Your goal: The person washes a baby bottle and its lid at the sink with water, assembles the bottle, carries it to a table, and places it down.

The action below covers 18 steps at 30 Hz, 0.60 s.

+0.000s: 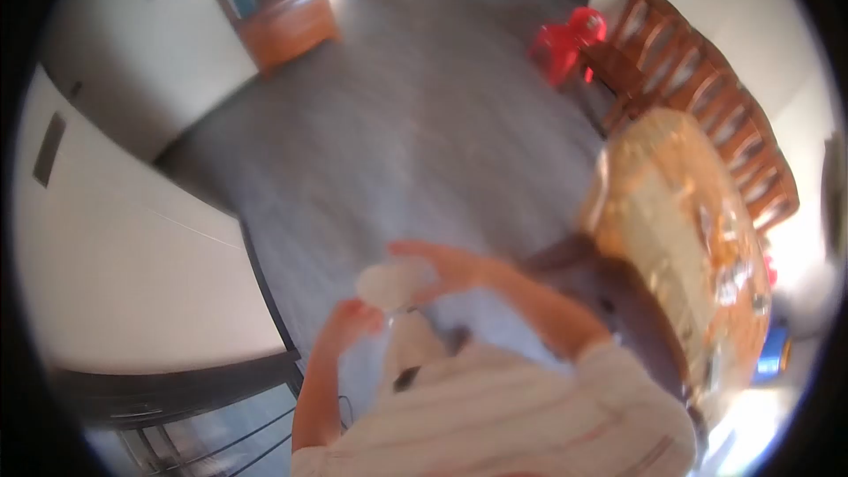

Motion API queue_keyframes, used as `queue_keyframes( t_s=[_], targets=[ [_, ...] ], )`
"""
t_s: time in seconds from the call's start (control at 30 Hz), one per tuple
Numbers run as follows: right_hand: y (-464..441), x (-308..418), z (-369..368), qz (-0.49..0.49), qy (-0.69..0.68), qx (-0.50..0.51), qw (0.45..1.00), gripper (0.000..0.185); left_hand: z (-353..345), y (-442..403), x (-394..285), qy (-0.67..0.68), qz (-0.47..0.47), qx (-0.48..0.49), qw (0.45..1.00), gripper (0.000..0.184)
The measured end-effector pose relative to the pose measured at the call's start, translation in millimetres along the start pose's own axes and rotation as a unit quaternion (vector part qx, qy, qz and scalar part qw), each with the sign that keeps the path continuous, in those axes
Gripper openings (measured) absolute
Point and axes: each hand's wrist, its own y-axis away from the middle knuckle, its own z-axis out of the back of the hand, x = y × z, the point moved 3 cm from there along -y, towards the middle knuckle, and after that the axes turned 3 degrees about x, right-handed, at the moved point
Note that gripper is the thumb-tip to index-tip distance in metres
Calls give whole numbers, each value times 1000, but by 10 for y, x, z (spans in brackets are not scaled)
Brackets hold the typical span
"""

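A pale white, rounded object (389, 286) is held in front of my body at waist height; motion blur hides what kind it is. My right hand (446, 269) curves around its right side, with the index finger and thumb apart along its edge. At its lower left, my left hand (356, 316) has bent fingers against the rim. Both bare forearms come out of a light striped shirt (512, 406). Below the object, part of a pale trouser leg (409, 340) shows.
To my right stands a wooden table (658, 137) with several small items on it, a wooden slatted bench (715, 97) behind it. A red plastic stool (565, 44) is farther off. A white wall (141, 247) runs along my left, and a wooden cabinet (287, 26) stands ahead on the grey floor (397, 124).
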Motion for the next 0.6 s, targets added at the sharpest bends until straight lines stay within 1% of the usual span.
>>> queue_keyframes(
  t_s=[0.03, 0.13, 0.17, 0.23, 0.3, 0.33, 0.37, 0.4, 0.47, 0.53, 0.6],
  targets=[
    [-246, -136, 164, 18, 32, -1, 999, 78, 183, -125, -24, 7, -3, -34, 999, 20],
    [-868, -1087, 689, -2, -129, -22, 991, 75, 675, -601, -201, 29, -16, -104, 994, 20],
    [-979, -1389, 934, -34, -143, -28, 989, 73, 821, -794, -226, 18, -2, -123, 992, 18],
    [-955, -2081, 1464, -131, -136, -68, 980, 68, 1148, -1368, -380, -6, 13, -156, 988, 13],
    [-606, -2860, 1961, -246, -116, -128, 954, 64, 1407, -2009, -595, 4, 16, -139, 990, 19],
    [-327, -3245, 2168, -311, -107, -161, 931, 62, 1497, -2316, -666, 13, 26, -129, 991, 22],
    [-2, -3622, 2288, -352, -129, -202, 905, 58, 1557, -2624, -775, 18, 26, -121, 992, 22],
    [196, -3481, 2391, -431, -73, -276, 856, 57, 1646, -2982, -947, 16, 27, -114, 993, 22],
    [642, -3576, 2581, -526, -117, -311, 783, 51, 1813, -3631, -1292, -10, 16, -100, 995, 22],
    [1044, -3636, 2767, -593, -161, -348, 708, 44, 1847, -4304, -1581, -41, -11, -82, 996, 22],
    [1315, -3684, 2906, -635, -187, -374, 650, 38, 1869, -4827, -1887, -7, -9, -102, 995, 22]
  ],
)
